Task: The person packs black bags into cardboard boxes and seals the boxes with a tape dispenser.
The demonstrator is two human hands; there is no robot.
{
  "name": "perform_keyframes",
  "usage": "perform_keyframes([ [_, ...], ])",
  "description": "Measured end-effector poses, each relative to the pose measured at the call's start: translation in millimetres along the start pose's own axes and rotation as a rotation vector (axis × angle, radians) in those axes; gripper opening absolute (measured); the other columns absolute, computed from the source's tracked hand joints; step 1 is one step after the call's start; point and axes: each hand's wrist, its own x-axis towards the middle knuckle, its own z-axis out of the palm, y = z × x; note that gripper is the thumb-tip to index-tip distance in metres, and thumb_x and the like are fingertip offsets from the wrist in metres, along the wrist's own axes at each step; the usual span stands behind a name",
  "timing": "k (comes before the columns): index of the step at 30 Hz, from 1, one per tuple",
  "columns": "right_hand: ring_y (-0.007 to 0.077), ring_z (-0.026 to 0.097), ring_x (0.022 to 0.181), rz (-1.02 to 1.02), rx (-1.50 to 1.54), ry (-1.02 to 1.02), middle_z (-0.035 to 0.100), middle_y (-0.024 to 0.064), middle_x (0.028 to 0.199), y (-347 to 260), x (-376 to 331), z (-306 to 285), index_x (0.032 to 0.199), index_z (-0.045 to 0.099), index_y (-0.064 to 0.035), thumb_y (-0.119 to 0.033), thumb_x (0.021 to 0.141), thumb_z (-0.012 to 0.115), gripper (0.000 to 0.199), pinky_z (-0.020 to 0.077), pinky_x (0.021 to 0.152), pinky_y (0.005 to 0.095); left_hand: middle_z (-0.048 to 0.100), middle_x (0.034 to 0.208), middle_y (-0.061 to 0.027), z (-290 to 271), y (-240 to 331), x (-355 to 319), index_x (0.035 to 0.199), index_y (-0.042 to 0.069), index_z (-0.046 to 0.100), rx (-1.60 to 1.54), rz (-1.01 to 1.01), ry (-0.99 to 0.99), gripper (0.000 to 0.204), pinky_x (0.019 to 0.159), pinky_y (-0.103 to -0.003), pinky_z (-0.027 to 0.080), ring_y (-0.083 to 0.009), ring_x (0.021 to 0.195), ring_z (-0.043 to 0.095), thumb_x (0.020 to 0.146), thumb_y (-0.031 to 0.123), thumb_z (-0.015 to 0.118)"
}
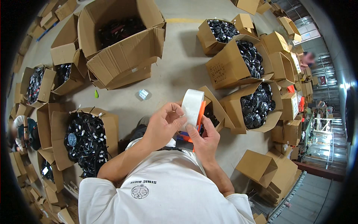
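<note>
In front of my chest I hold a tape dispenser point(201, 111) with an orange frame and a wide roll of clear packing tape point(191, 106). My right hand point(204, 141) is wrapped round the dispenser, its thumb pressed on the lower side near a blue part. My left hand point(166, 121) is at the roll's left face, thumb and forefinger brought together against the tape; whether a tape end sits between them is too small to make out. Just beyond the dispenser stands an open carton point(220, 108), partly hidden by it, with dark items inside.
An open carton of black cables point(86, 140) stands at my left. Ahead left is a large box point(123, 56). Boxes of black bagged items point(257, 106) line the right, near an empty-looking carton point(257, 168). A paper label point(143, 94) lies on the floor. Other people are at the far edges.
</note>
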Motion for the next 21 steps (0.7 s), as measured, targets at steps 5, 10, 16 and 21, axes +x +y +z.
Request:
perform_keyframes([
  [5, 0.0302, 0.059, 0.121, -0.259, -0.068, -0.266, 0.061, 0.0212, 0.130, 7, 3, -25, 0.143, 0.050, 0.0098, -0.032, 0.085, 0.085, 0.079, 0.0435, 0.106, 0.0369, 0.065, 0.120, -0.0065, -11, 20, 4, 0.102, 0.007, 0.058, 0.051, -0.009, 0.030, 0.018, 0.096, -0.030, 0.051, -0.0119, 0.108, 0.060, 0.097, 0.009, 0.075],
  [10, 0.0425, 0.055, 0.130, -0.620, -0.493, -0.356, 0.058, 0.0241, 0.137, 0, 11, -28, 0.150, 0.040, 0.0059, -0.038, 0.073, 0.091, 0.102, 0.0286, 0.118, 0.0581, 0.067, 0.106, -0.0006, -21, 35, 7, 0.102, 0.010, 0.061, -0.172, -0.103, -0.030, 0.015, 0.087, -0.026, 0.051, -0.0082, 0.097, 0.060, 0.097, 0.012, 0.075],
  [16, 0.0360, 0.067, 0.113, -0.776, -0.560, -0.265, 0.071, 0.0162, 0.107, 32, 23, -24, 0.116, 0.062, 0.0042, -0.024, 0.069, 0.090, 0.062, 0.0259, 0.122, 0.0622, 0.068, 0.103, -0.0024, -11, 36, 7, 0.102, 0.007, 0.062, -0.020, -0.145, -0.032, 0.013, 0.091, -0.029, 0.051, -0.0102, 0.098, 0.062, 0.097, 0.010, 0.074],
  [21, 0.0364, 0.071, 0.097, -0.758, -0.584, -0.285, 0.070, 0.0181, 0.091, 25, 17, -20, 0.101, 0.060, 0.0044, -0.024, 0.065, 0.091, 0.056, 0.0250, 0.123, 0.0642, 0.068, 0.098, -0.0034, -18, 32, 14, 0.100, 0.002, 0.063, 0.617, 0.247, 0.061, 0.012, 0.093, -0.032, 0.050, -0.0150, 0.097, 0.062, 0.095, 0.006, 0.073],
])
